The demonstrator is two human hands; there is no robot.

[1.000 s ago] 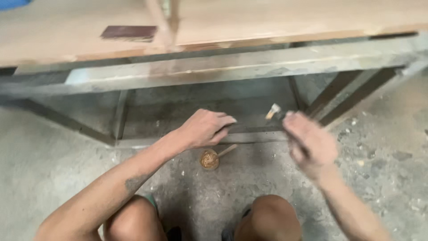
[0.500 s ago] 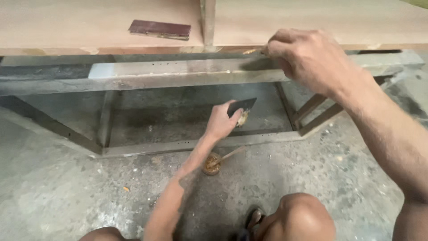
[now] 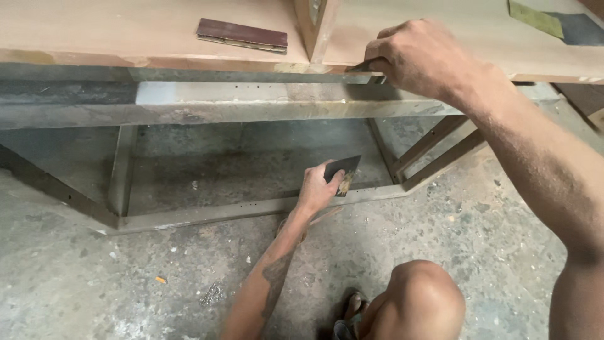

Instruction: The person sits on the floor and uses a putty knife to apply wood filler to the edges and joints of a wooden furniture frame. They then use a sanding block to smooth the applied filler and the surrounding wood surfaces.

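Head view showed your left hand [image 3: 319, 187] low by the floor, its fingers [image 3: 333, 181] pinched together on a small dark flat scraper blade [image 3: 344, 169], thumb on the near face and the blade tilted up to the right. From that grip your wrist bent slightly and your forearm ran down and left toward your body, nearly straight, with the hand just above the lower rail of the grey metal frame [image 3: 251, 101]. Your right hand [image 3: 418, 60] was up at the front edge of the wooden board [image 3: 126, 28], fingers curled down and closed over that edge, knuckles raised; whether they held anything there could not be told. From it your right arm stretched back to the lower right, elbow out of view. A dark sanding block [image 3: 242, 34] lay on the board, well left of the right hand. Your knee [image 3: 421, 296] sat over the concrete floor [image 3: 94, 283].
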